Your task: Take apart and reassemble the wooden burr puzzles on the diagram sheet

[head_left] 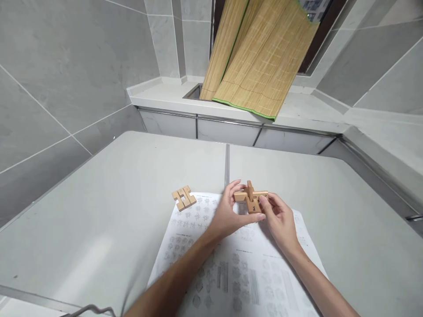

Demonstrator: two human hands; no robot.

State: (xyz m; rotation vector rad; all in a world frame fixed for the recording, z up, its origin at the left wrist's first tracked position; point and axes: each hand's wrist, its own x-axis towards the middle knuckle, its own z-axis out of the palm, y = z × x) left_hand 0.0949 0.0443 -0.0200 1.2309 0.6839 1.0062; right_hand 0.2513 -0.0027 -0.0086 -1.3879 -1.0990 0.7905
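Both hands hold a small wooden interlocking puzzle [251, 199], a cross of notched bars, just above a printed instruction sheet [238, 264]. My left hand [228, 213] curls round its left and underside, thumb beneath it. My right hand [279, 218] pinches its right side with fingers closed. A few loose notched wooden pieces [183, 197] lie flat together on the table, to the left of my left hand and at the sheet's top left corner.
A grey-white table [99, 211] with a centre seam carries everything. Behind it runs a white ledge [172, 99] with a rolled bamboo mat [257, 57] leaning over it. Grey tiled walls close in left and right.
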